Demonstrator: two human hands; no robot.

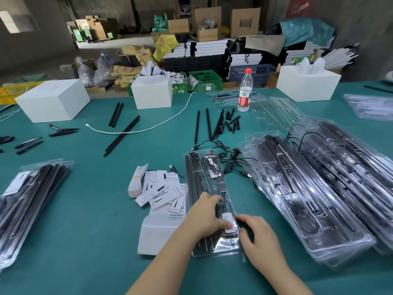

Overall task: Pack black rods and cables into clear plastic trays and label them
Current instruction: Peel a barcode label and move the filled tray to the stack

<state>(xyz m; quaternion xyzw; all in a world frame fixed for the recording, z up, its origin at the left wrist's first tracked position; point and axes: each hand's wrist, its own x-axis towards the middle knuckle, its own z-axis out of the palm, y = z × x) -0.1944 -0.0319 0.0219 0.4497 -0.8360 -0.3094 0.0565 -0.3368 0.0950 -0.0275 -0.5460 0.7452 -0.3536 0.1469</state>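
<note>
A clear plastic tray [210, 249] lies lengthwise in front of me on the green table, with black rods [192, 177] in its left channels and a black cable [212, 165] with an inline box down its middle. My left hand [205, 211] presses down on the tray's near half, fingers over a small white-labelled part [229, 221]. My right hand [258, 237] rests on the tray's right edge beside that part, fingers curled. White labels [161, 193] lie scattered just left of the tray.
Stacks of filled trays lie at right [319, 188] and at left [27, 201]. Loose black rods [123, 135], spikes [230, 122], a white cord [148, 126], a water bottle [245, 90] and three white boxes [53, 100] stand farther back. Loose cables [229, 154] tangle behind the tray.
</note>
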